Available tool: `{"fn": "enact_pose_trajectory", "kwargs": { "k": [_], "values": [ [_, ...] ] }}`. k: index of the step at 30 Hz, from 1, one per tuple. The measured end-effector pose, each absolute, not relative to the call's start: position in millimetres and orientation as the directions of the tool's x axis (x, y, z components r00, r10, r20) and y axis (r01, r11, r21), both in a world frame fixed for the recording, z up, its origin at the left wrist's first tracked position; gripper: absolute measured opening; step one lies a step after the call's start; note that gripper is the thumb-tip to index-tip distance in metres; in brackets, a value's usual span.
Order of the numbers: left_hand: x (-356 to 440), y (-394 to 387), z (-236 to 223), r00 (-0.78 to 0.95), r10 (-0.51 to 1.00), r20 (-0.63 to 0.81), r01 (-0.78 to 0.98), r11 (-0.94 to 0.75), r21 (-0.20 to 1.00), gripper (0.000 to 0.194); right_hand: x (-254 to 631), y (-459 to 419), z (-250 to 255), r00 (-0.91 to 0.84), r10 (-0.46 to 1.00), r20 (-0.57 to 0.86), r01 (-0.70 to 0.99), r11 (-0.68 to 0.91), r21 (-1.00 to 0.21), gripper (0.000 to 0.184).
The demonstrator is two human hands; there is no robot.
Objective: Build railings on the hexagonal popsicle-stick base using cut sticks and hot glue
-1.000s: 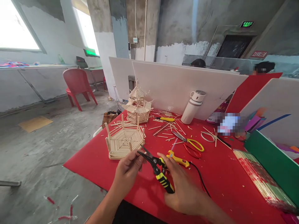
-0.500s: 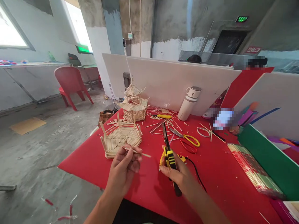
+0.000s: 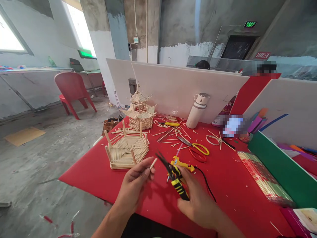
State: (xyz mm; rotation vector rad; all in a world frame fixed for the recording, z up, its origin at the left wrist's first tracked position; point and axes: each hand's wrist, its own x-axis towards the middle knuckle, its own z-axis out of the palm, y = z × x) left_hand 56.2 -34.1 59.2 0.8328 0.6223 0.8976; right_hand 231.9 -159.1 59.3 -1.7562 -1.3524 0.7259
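A red-covered worktop [image 3: 232,205] stands in a room with a bare concrete floor [image 3: 61,158] and patchy grey and white walls. A yellow glue gun [image 3: 184,165] lies near its middle. Far to the left of the glue gun, a red plastic chair [image 3: 71,84] stands on the floor; beyond it, a pale board [image 3: 173,86] rises behind the worktop, with the tops of two people's heads showing past it. To the left of the glue gun sits an open frame [image 3: 128,148] of wooden sticks with short posts, and a stick-built tower [image 3: 141,115] stands farther back. Scissors [image 3: 195,147] lie just behind the glue gun, a pale flask [image 3: 195,115] farther behind, and a wrapped bundle [image 3: 264,178] of sticks well to its right. The left hand [image 3: 132,181] has a narrow grip, pinching a short stick [image 3: 153,163] at the fingertips, left of the glue gun. The right hand [image 3: 198,198], on the near side of the glue gun, has its grip around the handles of black-and-yellow snips [image 3: 178,185]. Their blades point toward the stick's upper end; whether they touch it is unclear.
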Motion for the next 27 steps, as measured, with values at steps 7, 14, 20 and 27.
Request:
{"fn": "enact_pose_trajectory", "kwargs": {
  "k": [7, 14, 20, 27],
  "values": [
    [57.1, -34.8, 52.0, 0.471, 0.882, -0.011, -0.318, 0.182, 0.931, 0.021, 233.0, -161.4, 45.7, 0.213, 0.977, -0.002, 0.745, -0.163, -0.647, 0.087],
    [53.7, -34.5, 56.3, 0.608, 0.779, 0.153, -0.113, -0.106, 0.988, 0.019, 232.8, -154.6, 55.6, 0.176, 0.984, -0.017, 0.764, -0.147, -0.628, 0.087],
    [50.6, -31.8, 56.2, 0.631, 0.759, 0.162, 0.008, -0.215, 0.977, 0.024, 235.0, -152.8, 62.4, 0.167, 0.984, -0.069, 0.758, -0.173, -0.629, 0.087],
    [49.3, -30.8, 60.1, 0.625, 0.767, 0.143, 0.065, -0.233, 0.97, 0.027, 236.8, -153.4, 58.5, 0.173, 0.982, -0.071, 0.691, -0.172, -0.703, 0.089]
  ]
}}
